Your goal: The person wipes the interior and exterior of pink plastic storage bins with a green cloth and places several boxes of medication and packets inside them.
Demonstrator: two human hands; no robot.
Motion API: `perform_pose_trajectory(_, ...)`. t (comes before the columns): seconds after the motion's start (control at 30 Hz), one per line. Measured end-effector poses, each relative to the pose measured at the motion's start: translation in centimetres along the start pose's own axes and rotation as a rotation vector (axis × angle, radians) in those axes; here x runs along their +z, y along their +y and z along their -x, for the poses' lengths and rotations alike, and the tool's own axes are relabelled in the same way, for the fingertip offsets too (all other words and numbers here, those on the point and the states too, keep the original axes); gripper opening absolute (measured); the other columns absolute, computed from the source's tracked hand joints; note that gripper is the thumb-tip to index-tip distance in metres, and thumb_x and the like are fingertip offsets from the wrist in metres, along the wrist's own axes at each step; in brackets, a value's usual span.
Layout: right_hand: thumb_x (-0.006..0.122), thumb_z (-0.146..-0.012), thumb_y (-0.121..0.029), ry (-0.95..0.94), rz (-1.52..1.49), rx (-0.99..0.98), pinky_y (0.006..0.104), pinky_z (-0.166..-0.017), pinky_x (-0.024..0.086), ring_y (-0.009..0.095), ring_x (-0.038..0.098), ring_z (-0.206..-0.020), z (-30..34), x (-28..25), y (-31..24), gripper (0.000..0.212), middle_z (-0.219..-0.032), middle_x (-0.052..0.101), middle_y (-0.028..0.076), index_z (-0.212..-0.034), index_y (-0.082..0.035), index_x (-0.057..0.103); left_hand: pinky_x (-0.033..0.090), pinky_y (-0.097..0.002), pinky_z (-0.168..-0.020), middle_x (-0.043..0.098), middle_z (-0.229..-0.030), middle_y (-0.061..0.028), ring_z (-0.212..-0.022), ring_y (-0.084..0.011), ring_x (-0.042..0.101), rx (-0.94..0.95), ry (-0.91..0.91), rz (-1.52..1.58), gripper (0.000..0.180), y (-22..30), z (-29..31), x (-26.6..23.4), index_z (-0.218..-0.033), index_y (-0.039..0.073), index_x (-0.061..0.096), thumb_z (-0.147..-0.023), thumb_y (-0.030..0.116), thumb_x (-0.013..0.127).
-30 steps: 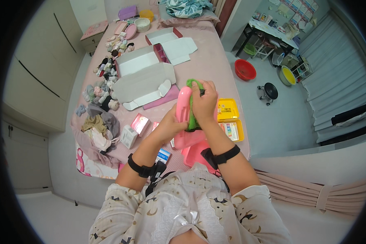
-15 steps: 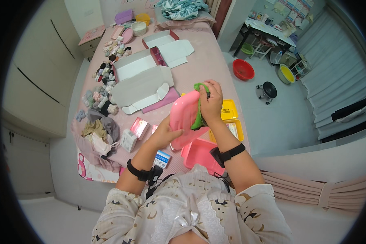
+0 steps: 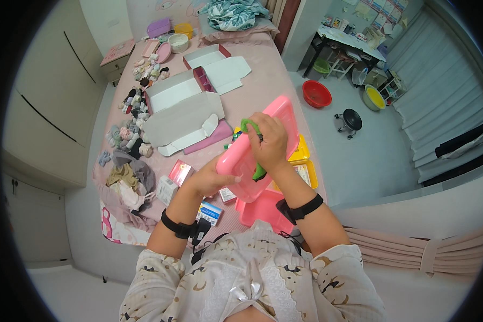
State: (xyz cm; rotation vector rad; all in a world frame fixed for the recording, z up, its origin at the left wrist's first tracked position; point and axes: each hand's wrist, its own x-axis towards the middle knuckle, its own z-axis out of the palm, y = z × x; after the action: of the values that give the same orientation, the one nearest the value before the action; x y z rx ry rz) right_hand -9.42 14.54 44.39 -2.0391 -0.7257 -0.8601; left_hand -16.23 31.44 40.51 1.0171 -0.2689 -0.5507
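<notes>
A pink plastic lid [image 3: 235,160] is held up tilted over the bed, in front of my body. My left hand [image 3: 212,180] grips its near left edge, thumb on the face turned toward me and fingers behind it. My right hand [image 3: 268,139] is closed on a green cloth [image 3: 250,126] and presses it against the lid. Part of the cloth hangs below the palm. Under the lid, close to my body, an open pink plastic box [image 3: 263,209] rests on the bed, partly covered by my right forearm.
Small cartons, including a blue and white one [image 3: 210,213], lie by my left forearm. Yellow containers [image 3: 305,169] sit at the bed's right edge. Farther off are an unfolded white carton [image 3: 185,121], rolled socks [image 3: 137,112] and heaped clothes [image 3: 129,177]. A black stool [image 3: 351,119] stands on the floor.
The lid has turned from nearly edge-on, so its broad face shows and its far end reaches past my right hand. My right hand with the cloth has moved slightly left and down.
</notes>
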Motion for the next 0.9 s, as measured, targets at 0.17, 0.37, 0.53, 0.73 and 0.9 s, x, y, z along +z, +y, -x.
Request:
perform_pose_trajectory(0.17, 0.064, -0.08, -0.014, -0.056, -0.066, -0.083, 0.0378, -0.07, 0.049, 0.028, 0.06, -0.078, 2.3, 1.0, -1.9, 0.013, -0.097, 0.066, 0.006, -0.091, -0.008, 0.064, 0.045, -0.0333, -0.093, 0.054, -0.12, -0.0061, -0.111, -0.018, 0.054, 0.012, 0.058, 0.043, 0.068, -0.5, -0.4, 0.6, -0.134, 0.004, 0.038, -0.071, -0.003, 0.063)
perform_pose_trajectory(0.37, 0.062, -0.082, -0.013, -0.143, -0.074, -0.058, 0.0347, -0.066, 0.051, 0.027, 0.065, -0.079, 1.8, 0.7, -0.4, 0.018, -0.108, 0.066, 0.009, -0.098, -0.008, 0.067, 0.046, -0.0315, -0.088, 0.055, -0.11, -0.0044, -0.102, -0.0153, 0.055, 0.062, 0.132, -0.179, 0.056, -1.5, -0.4, 0.3, -0.125, 0.003, 0.045, -0.071, -0.002, 0.057)
perform_pose_trajectory(0.53, 0.058, -0.087, -0.016, 0.102, 0.105, 0.15, 0.035, -0.068, 0.052, 0.029, 0.065, -0.077, -2.5, -1.1, 7.5, 0.021, -0.106, 0.067, 0.009, -0.104, -0.008, 0.066, 0.042, -0.0296, -0.094, 0.052, -0.117, -0.0035, -0.109, -0.014, 0.049, 0.015, 0.092, -0.35, 0.065, 0.2, 0.5, 3.1, -0.132, 0.001, 0.042, -0.069, 0.0, 0.055)
perform_pose_trajectory(0.73, 0.059, -0.085, -0.014, 0.015, 0.055, 0.022, 0.0344, -0.076, 0.052, 0.029, 0.065, -0.083, 1.6, 2.2, 2.4, 0.02, -0.106, 0.067, 0.01, -0.103, -0.008, 0.066, 0.039, -0.0296, -0.097, 0.051, -0.122, -0.0044, -0.113, -0.0142, 0.048, 0.045, 0.133, -0.231, 0.068, -0.8, 0.1, 1.5, -0.136, 0.002, 0.038, -0.07, -0.002, 0.054)
perform_pose_trajectory(0.9, 0.061, -0.083, -0.015, -0.074, -0.083, 0.052, 0.0372, -0.075, 0.052, 0.03, 0.065, -0.088, 3.4, 2.3, 0.1, 0.016, -0.112, 0.064, 0.011, -0.097, -0.009, 0.066, 0.045, -0.0289, -0.09, 0.054, -0.118, -0.0063, -0.104, -0.0146, 0.054, 0.074, 0.183, -0.412, 0.073, -2.6, 0.3, -1.0, -0.139, 0.001, 0.034, -0.07, -0.001, 0.058)
